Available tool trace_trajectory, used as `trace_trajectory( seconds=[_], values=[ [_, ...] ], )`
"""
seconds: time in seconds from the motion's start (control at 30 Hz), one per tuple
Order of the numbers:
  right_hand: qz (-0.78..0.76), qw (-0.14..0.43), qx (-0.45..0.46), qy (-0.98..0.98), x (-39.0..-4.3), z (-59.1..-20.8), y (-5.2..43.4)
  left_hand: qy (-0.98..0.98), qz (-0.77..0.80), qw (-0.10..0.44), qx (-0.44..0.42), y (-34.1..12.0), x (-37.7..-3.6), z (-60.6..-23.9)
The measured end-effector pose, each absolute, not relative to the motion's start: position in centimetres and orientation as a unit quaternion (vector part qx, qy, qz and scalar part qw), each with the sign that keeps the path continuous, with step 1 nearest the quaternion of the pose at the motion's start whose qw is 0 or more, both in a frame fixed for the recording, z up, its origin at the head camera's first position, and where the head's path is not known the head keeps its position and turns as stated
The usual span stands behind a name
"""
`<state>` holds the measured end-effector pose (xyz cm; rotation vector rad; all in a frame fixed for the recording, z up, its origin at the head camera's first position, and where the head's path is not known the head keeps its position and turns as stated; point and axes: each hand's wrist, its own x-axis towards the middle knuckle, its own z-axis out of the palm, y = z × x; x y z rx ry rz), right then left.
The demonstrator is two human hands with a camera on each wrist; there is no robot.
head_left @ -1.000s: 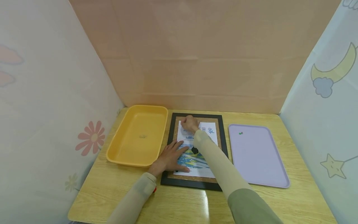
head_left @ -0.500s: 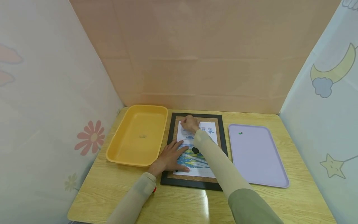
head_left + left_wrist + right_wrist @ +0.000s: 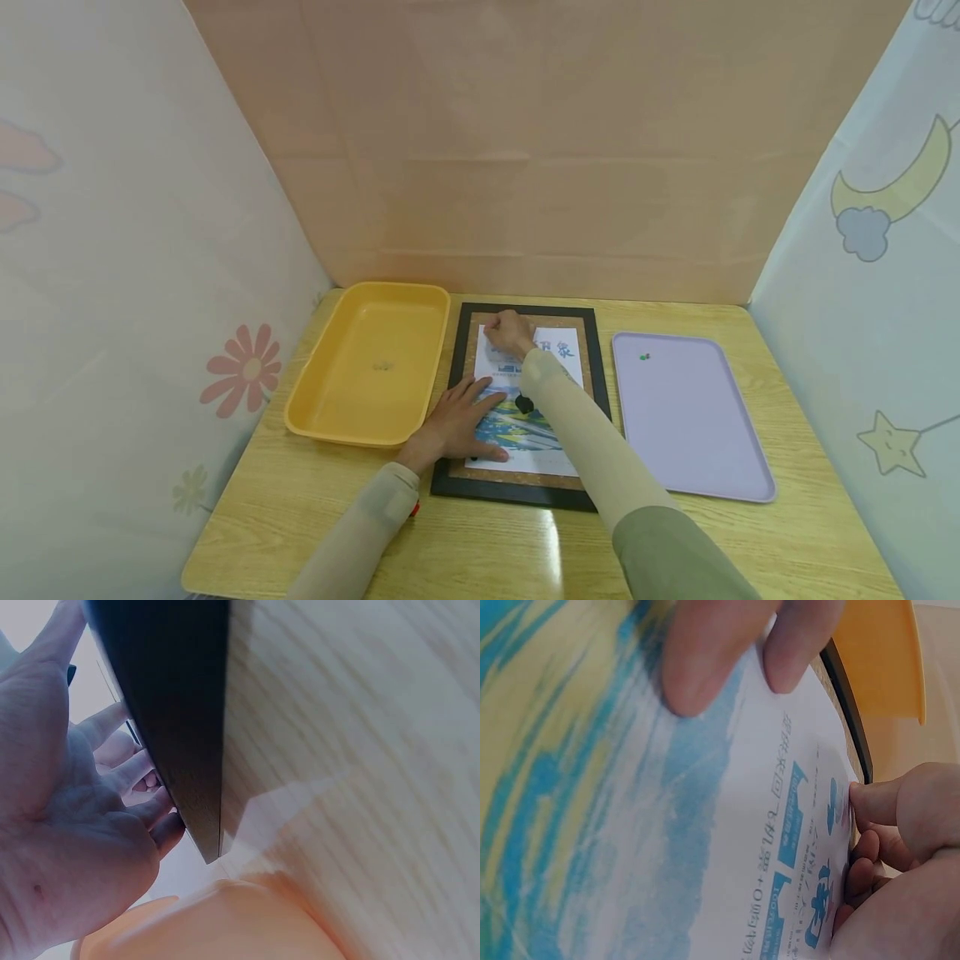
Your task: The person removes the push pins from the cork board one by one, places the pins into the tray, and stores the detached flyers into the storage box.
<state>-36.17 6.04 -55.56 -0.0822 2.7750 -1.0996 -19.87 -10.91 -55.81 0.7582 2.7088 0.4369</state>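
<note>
Nothing moved: both hands [image 3: 480, 383] still press the printed sheet [image 3: 536, 433].

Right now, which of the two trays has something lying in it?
The flat lilac tray, right of the framed board: a small green and red bit lies near its far corner. The deeper yellow tray on the left looks bare.

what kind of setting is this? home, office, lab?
Most likely a staged recording booth, not a lived-in room. A small wooden table is boxed in by a plain peach backdrop and cartoon-print curtains; only a cork board and two trays lie on it.
</note>
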Motion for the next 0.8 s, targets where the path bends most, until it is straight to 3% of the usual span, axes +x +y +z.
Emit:
trace_trajectory(
  seconds=[0.5,0.8],
  values=[
    [-0.377,0.100,-0.060,0.919,-37.4,-56.5,6.9,0.941,0.150,0.145,0.267,-11.0,-20.0,-55.5],
    [-0.380,0.092,-0.098,0.915,-36.4,-55.9,7.7,0.938,0.160,0.154,0.266,-11.2,-20.0,-55.9]
  ],
)
